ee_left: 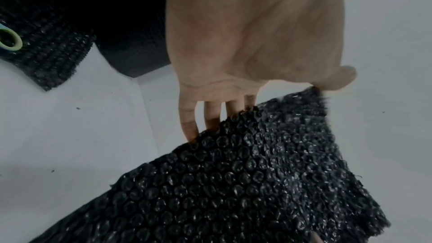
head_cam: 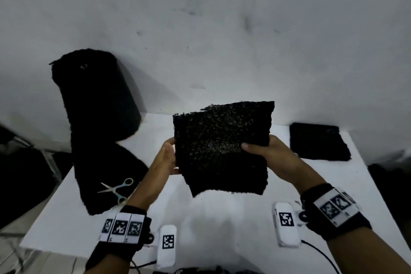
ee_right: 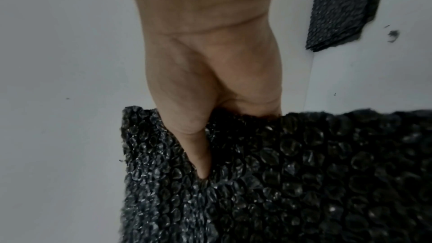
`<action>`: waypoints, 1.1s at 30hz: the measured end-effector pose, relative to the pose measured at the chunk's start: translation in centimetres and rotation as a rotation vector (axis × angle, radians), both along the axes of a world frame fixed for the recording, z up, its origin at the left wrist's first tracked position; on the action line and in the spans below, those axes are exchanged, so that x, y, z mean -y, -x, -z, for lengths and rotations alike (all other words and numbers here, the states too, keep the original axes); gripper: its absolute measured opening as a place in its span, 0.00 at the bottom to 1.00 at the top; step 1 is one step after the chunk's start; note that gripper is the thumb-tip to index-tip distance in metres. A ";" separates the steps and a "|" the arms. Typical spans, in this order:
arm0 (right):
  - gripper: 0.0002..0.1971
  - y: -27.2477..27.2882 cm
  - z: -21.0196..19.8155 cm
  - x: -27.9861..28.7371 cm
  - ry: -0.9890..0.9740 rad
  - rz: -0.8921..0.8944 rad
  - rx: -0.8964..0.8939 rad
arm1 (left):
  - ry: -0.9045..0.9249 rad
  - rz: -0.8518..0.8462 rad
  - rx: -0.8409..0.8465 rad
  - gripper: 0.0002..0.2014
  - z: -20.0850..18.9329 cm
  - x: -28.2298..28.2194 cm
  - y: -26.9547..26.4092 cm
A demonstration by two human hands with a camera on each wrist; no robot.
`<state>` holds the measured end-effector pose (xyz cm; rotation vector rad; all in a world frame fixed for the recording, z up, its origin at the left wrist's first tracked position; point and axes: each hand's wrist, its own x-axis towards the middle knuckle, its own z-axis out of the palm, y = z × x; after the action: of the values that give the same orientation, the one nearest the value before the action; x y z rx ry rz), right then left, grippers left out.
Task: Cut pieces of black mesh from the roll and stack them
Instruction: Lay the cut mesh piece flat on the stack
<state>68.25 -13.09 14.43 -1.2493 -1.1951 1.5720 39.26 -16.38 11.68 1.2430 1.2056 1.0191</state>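
From the head view, a freshly cut square piece of black bubbly mesh (head_cam: pixel 222 149) hangs in the air above the white desk (head_cam: pixel 222 218), gripped at its side edges by the left hand (head_cam: pixel 165 158) and the right hand (head_cam: pixel 270 158). The flat stack of black mesh squares (head_cam: pixel 319 142) lies at the far right of the desk, nearer the right hand, so the piece has to travel rightward and away. The upright black mesh roll (head_cam: pixel 97 95) and the silver scissors with pale blue handles (head_cam: pixel 117 189) sit off to the left.

The left wrist view shows straight fingers (ee_left: pixel 187 117) behind the piece's edge and the thumb in front, pinching it.

The right wrist view shows the thumb pressed into the piece's face, fingers hidden behind, with the stack (ee_right: pixel 343 8) beyond.
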 end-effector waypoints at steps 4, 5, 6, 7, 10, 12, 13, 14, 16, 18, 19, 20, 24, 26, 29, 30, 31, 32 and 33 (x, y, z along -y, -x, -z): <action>0.16 -1.5 0.5 -0.4 0.067 0.044 -0.055 | 0.046 -0.015 -0.004 0.25 0.2 -0.7 -2.0; 0.18 -2.0 0.7 -0.5 0.066 0.018 -0.041 | 0.053 -0.024 -0.015 0.25 0.6 -1.1 -2.2; 0.21 -2.4 1.1 -0.4 0.061 -0.036 -0.001 | 0.069 -0.043 -0.017 0.24 0.8 -1.3 -2.3; 0.25 -2.7 1.8 -0.3 0.061 -0.096 0.055 | 0.091 -0.070 -0.019 0.23 1.1 -1.5 -2.3; 0.32 -3.1 3.7 0.1 0.111 -0.095 0.156 | 0.136 -0.119 -0.048 0.23 2.2 -2.0 -2.1; 0.31 -3.0 4.4 0.1 0.109 0.014 0.138 | 0.139 -0.106 -0.076 0.25 2.5 -2.2 -1.7; 0.32 -3.0 4.5 0.0 0.099 0.064 0.119 | 0.140 -0.094 -0.072 0.26 2.4 -2.4 -1.5; 0.33 -2.9 4.4 -0.1 0.081 0.096 0.101 | 0.140 -0.076 -0.054 0.28 2.1 -2.6 -1.2; 0.36 -3.0 4.2 -0.2 0.017 0.093 0.079 | 0.111 0.002 -0.049 0.32 1.6 -2.8 -0.6; 0.36 -3.0 3.8 -0.1 -0.060 0.040 0.120 | 0.044 0.079 -0.121 0.34 1.2 -3.2 -0.2; 0.34 -3.0 3.6 -0.1 -0.095 0.024 0.170 | 0.013 0.101 -0.173 0.33 1.1 -3.4 0.0; 0.30 -3.0 3.2 -0.3 -0.137 0.022 0.237 | -0.019 0.115 -0.227 0.32 1.0 -3.7 0.0; 0.11 -3.1 2.0 -1.5 -0.300 0.046 0.632 | -0.149 0.103 -0.428 0.22 0.7 -5.4 0.7; 0.04 -3.1 1.3 -1.9 -0.362 0.022 0.743 | -0.203 0.091 -0.528 0.14 0.2 -6.0 0.9; 0.04 -3.3 1.0 -2.7 -0.379 0.020 0.714 | -0.190 0.050 -0.573 0.04 -0.8 -6.8 0.7; 0.07 -3.3 0.9 -3.1 -0.341 0.027 0.637 | -0.149 0.035 -0.530 0.06 -0.9 -7.1 0.6; 0.10 -3.1 0.7 -3.4 -0.286 0.032 0.533 | -0.100 0.028 -0.447 0.09 -1.0 -7.4 0.3; 0.11 -2.8 0.6 -3.6 -0.222 0.040 0.415 | -0.052 0.020 -0.352 0.11 -1.0 -7.7 0.0; 0.12 -2.5 0.6 -3.8 -0.157 0.048 0.310 | -0.015 0.008 -0.277 0.12 -1.0 -7.9 -0.4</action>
<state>70.74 -9.34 13.84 -1.4407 -1.4395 1.2535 39.71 -8.51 12.64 1.4344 1.4043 0.8702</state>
